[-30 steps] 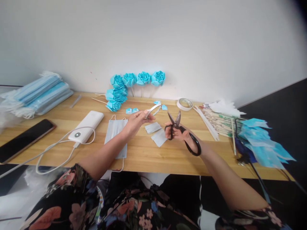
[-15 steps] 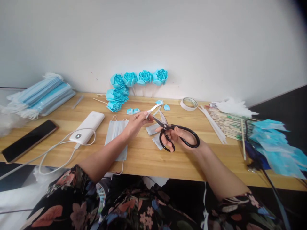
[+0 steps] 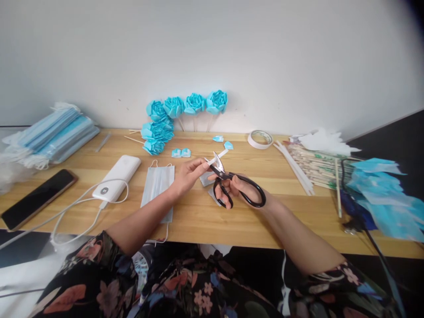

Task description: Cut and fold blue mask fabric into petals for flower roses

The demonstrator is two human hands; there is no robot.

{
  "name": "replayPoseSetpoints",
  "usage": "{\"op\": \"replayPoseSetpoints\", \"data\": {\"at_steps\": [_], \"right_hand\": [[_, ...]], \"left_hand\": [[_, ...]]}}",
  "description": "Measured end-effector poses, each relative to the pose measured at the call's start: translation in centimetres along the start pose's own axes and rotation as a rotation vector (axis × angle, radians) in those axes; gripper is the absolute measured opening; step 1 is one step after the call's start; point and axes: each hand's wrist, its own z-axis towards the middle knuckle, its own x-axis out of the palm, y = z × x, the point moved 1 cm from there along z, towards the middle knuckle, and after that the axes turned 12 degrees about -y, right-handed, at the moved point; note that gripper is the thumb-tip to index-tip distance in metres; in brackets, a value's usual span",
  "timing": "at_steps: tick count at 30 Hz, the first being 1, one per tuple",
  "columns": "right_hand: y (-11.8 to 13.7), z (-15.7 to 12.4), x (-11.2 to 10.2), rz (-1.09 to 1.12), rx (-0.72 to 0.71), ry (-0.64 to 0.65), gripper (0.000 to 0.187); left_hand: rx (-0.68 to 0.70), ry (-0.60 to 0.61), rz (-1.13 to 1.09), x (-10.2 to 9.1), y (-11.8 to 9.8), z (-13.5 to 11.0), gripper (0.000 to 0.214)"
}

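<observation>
My right hand (image 3: 245, 191) has its fingers through the black handles of a pair of scissors (image 3: 228, 176). The blades are parted around a narrow white strip (image 3: 224, 154). My left hand (image 3: 189, 175) pinches that strip near the blade tips, and its free end sticks out toward the back right. Under the scissors lie pale cut pieces (image 3: 206, 180), partly hidden by my fingers. Small blue cut petals (image 3: 228, 145) rest behind the blades. A flat face mask (image 3: 155, 186) lies beside my left forearm.
Blue mask-material flowers (image 3: 194, 104) on sticks stand at the wall. At left are a stack of masks (image 3: 56, 132), a phone (image 3: 39, 198) and a cabled power bank (image 3: 117, 176). A tape roll (image 3: 260, 139), white strips (image 3: 294, 170), sticks (image 3: 318, 170) and blue sheets (image 3: 384, 198) lie at right.
The white strip was bowed in a loop above my left hand; now it runs straight between the scissor blades. Both hands sit slightly further left in view.
</observation>
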Motion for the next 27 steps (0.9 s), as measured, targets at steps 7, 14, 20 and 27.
{"op": "replayPoseSetpoints", "data": {"at_steps": [7,14,20,27], "right_hand": [[-0.1,0.2,0.1,0.006,-0.018,0.007,0.063],[-0.1,0.2,0.1,-0.029,-0.021,-0.01,0.064],[-0.1,0.2,0.3,-0.042,-0.052,-0.016,0.062],[0.1,0.2,0.3,-0.081,-0.062,-0.024,0.061]], "left_hand": [[0.047,0.019,0.053,0.1,-0.6,-0.2,0.045],[0.037,0.021,0.046,0.3,-0.9,-0.5,0.042],[0.004,0.043,0.019,0.4,-0.9,-0.6,0.04],[-0.001,0.054,0.031,0.6,-1.2,-0.7,0.043]]}}
